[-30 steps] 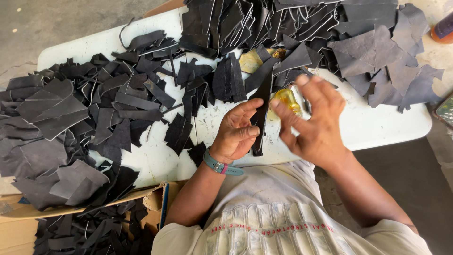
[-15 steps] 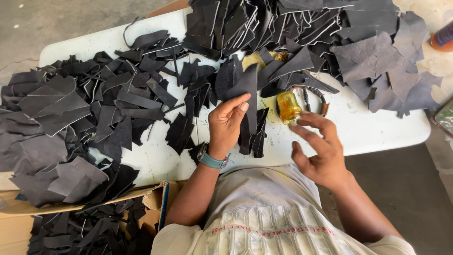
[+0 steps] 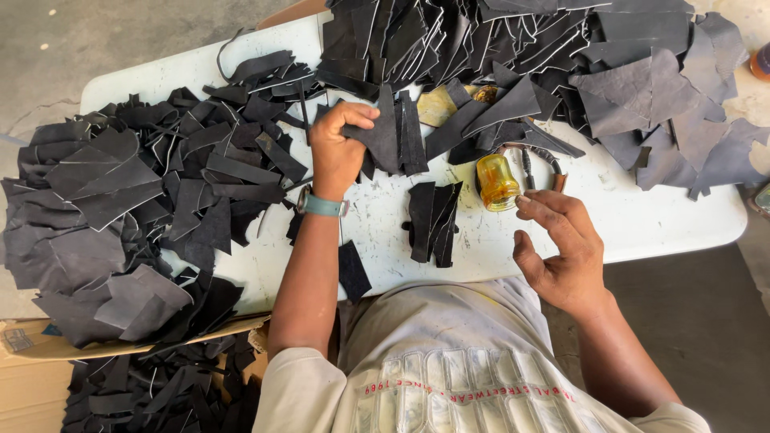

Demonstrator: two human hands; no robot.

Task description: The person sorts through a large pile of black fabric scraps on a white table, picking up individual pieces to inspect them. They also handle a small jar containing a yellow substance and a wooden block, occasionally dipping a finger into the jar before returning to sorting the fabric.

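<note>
left hand (image 3: 335,152) fingers grip black leather scrap (image 3: 383,138); right hand (image 3: 561,252) fingers loosely spread, empty.

Single head camera, looking steeply down, close over white table (image 3: 642,228).

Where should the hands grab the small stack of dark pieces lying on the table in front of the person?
Probably pinch the small stack at its near, lower end, coming from the person's side: it lies flat and lengthwise on bare white table, its near edge is free, and the amber jar crowds its right.
</note>
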